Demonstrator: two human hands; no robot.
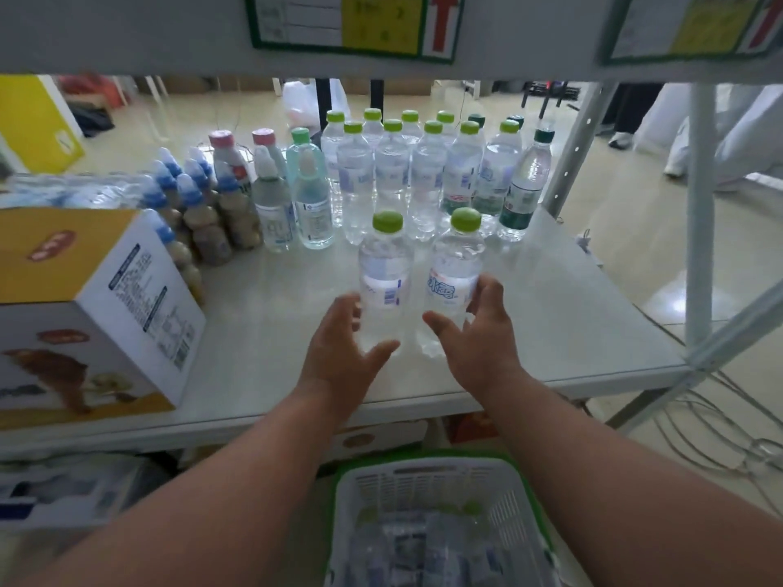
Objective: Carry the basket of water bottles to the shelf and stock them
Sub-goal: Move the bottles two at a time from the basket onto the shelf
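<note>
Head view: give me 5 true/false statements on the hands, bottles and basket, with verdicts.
1. Two green-capped bottles, the left bottle and the right bottle, stand upright on the shelf in front of the rows. True.
2. The left hand holds a box. False: it is at the left bottle, fingers spread, and the box sits apart at the shelf's left.
3. The right hand is at the right bottle. True.
4. The basket sits on the shelf. False: it is below the shelf's front edge.
5. The basket is empty. False: bottles still lie in it.
</note>
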